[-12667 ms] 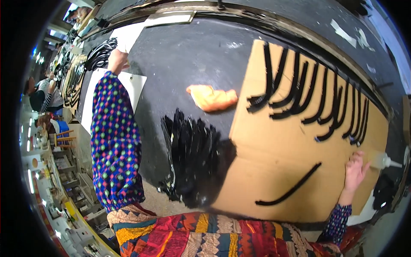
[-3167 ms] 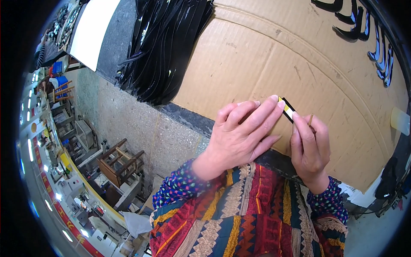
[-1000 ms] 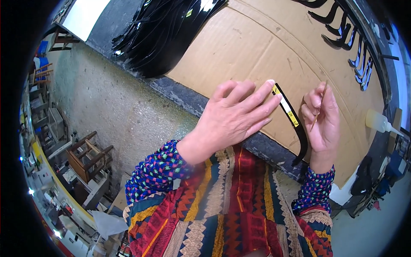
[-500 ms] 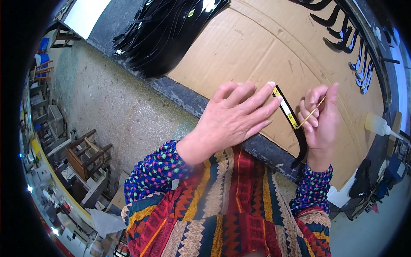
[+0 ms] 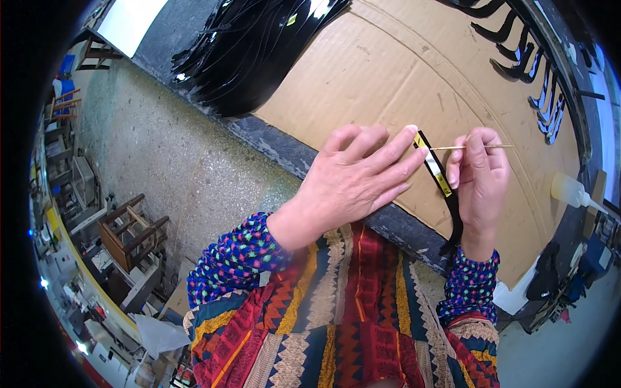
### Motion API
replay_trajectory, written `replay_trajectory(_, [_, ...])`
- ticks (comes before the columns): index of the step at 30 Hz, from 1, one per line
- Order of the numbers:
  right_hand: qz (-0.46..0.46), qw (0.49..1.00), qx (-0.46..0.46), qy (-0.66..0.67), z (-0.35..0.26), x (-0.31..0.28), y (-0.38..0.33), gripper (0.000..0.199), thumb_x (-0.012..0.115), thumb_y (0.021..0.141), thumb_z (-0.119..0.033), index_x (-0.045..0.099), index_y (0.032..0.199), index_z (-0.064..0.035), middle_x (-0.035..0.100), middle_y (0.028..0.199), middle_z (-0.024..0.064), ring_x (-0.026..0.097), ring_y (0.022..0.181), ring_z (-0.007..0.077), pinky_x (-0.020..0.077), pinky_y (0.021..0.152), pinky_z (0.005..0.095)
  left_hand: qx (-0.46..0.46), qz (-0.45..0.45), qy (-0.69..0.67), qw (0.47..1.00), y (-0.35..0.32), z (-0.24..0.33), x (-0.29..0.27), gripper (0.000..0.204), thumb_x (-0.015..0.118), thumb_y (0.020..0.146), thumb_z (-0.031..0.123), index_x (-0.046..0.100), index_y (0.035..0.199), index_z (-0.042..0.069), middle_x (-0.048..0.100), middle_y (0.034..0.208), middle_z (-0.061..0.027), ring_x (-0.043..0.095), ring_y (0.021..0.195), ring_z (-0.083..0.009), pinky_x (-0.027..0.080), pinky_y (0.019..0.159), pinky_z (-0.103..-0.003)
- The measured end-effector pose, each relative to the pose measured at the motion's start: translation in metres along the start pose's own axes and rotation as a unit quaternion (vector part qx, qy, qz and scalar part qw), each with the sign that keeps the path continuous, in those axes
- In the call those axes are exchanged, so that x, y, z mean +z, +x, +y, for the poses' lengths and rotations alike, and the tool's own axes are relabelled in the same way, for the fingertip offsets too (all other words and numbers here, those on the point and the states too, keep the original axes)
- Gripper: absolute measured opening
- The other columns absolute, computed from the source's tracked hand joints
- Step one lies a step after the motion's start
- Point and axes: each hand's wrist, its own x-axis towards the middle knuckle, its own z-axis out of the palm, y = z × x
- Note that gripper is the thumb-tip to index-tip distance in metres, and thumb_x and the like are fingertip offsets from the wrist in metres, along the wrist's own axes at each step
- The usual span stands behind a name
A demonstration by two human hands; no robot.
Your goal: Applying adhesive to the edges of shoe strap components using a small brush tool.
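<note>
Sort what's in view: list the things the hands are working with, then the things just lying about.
In use:
- left hand, holding the black strap with its yellow strip
- right hand, pinching a thin stick at the strap
- cardboard sheet under the hands

Lying about:
- pile of black straps
- row of laid-out straps
- squeeze bottle
- wooden stool on the floor

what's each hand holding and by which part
Left hand grips the black strip at its upper, yellow-marked end; right hand pinches the thin stick near its middle.

Strip [image 5: 446,194] between hands on cardboard [image 5: 388,84]; pile [image 5: 252,45] behind-left, bottle [image 5: 572,192] perhaps right
</note>
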Motion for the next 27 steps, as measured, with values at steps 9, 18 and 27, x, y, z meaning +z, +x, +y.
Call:
replay_trajectory(9, [-0.064, 0.941, -0.219, -0.250, 0.026, 0.006, -0.014, 0.012, 0.050, 0.101, -0.009, 0.052, 0.103, 0.0023, 0.059, 0.086, 0.0084, 0.053, 0.061, 0.0084, 0.0453, 0.055, 0.0208, 0.000, 0.011, -0.005, 1.000, 0.000, 0.000, 0.001, 0.048, 0.057, 0.089, 0.043, 0.053, 0.134, 0.028, 0.046, 0.142, 0.0043, 0.046, 0.113, -0.0154, 0.031, 0.099, -0.035])
replay_trajectory(18, [-0.077, 0.907, -0.276, -0.310, 0.032, 0.006, -0.009, 0.008, 0.049, 0.100, -0.004, 0.051, 0.103, 0.0026, 0.058, 0.087, 0.0093, 0.051, 0.059, 0.0095, 0.0439, 0.051, 0.0228, -0.004, 0.022, -0.020, 1.000, 0.000, 0.001, 0.002, 0.046, 0.058, 0.088, 0.042, 0.055, 0.132, 0.028, 0.048, 0.140, 0.0043, 0.047, 0.112, -0.0155, 0.032, 0.098, -0.035])
replay_trajectory(27, [-0.088, 0.891, -0.293, -0.336, 0.030, 0.006, -0.008, 0.007, 0.048, 0.100, -0.003, 0.050, 0.103, 0.0019, 0.057, 0.084, 0.0081, 0.048, 0.057, 0.0089, 0.0415, 0.049, 0.0231, -0.006, 0.034, -0.036, 0.999, -0.001, 0.000, 0.002, 0.045, 0.060, 0.087, 0.041, 0.057, 0.130, 0.027, 0.050, 0.139, 0.0042, 0.049, 0.111, -0.0156, 0.033, 0.097, -0.035])
